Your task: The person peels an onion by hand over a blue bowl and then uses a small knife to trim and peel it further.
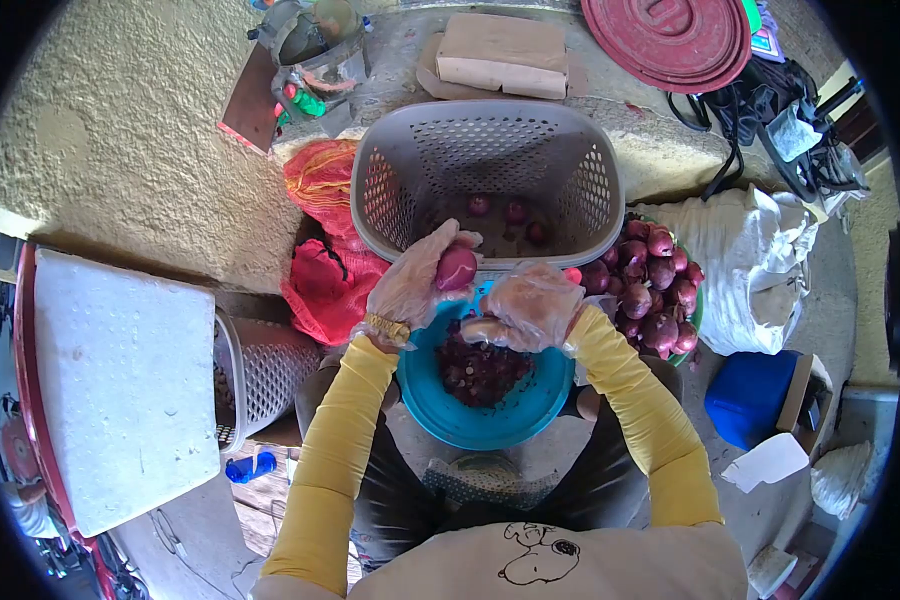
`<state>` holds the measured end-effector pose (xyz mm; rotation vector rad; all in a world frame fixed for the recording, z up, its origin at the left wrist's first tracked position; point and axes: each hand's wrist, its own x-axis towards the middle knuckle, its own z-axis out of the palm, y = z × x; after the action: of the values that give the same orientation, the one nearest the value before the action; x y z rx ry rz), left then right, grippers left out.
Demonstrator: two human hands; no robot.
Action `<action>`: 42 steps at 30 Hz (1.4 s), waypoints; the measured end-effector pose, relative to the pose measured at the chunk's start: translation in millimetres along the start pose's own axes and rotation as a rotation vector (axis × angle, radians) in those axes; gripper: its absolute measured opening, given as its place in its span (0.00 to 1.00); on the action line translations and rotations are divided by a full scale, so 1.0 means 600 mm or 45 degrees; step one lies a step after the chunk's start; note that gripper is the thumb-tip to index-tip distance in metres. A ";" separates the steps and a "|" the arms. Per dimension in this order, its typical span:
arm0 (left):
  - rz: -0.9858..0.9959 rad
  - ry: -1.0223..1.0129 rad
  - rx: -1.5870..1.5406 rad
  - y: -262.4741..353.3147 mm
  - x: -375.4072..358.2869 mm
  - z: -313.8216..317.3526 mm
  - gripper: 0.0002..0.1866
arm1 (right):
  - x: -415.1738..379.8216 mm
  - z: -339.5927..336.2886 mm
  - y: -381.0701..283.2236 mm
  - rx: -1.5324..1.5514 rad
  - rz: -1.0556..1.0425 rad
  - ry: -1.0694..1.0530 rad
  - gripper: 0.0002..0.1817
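Observation:
My left hand, in a clear plastic glove, holds a red onion above the left rim of a turquoise basin. My right hand, also gloved, is curled over the basin's right side; a small red-pink bit shows by its knuckles, and what its fingers hold is too unclear to name. Dark onion skins and scraps lie in the basin. Behind it, a grey perforated basket has several red onions at its bottom. A heap of red onions fills a green-rimmed container to the right.
Red mesh sacks lie left of the basket, white sacks at right. A white foam lid and another basket stand left. A blue container is at right, a cardboard box and red lid behind.

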<state>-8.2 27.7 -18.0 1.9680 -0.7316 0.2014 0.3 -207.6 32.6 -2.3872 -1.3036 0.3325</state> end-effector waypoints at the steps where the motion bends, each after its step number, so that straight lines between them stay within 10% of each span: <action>1: 0.020 -0.025 0.091 -0.002 -0.002 -0.002 0.49 | 0.001 0.007 0.005 -0.067 -0.057 0.009 0.41; 10: 0.025 -0.116 0.208 0.027 0.004 -0.005 0.45 | 0.001 -0.020 0.006 0.094 0.251 0.401 0.40; 30: 0.170 -0.143 0.113 0.020 0.005 0.005 0.41 | 0.002 -0.021 0.007 0.157 0.235 0.235 0.44; 39: -0.089 -0.086 0.375 0.024 0.000 0.005 0.33 | 0.000 0.001 0.005 -0.041 0.082 0.247 0.37; 42: -0.348 -0.144 -0.155 0.010 0.006 0.004 0.27 | 0.000 0.007 0.004 -0.072 0.056 0.076 0.36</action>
<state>-8.9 22.2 -13.1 1.9498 -0.5258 -0.1176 0.4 -207.6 27.9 -2.4560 -1.2513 0.2377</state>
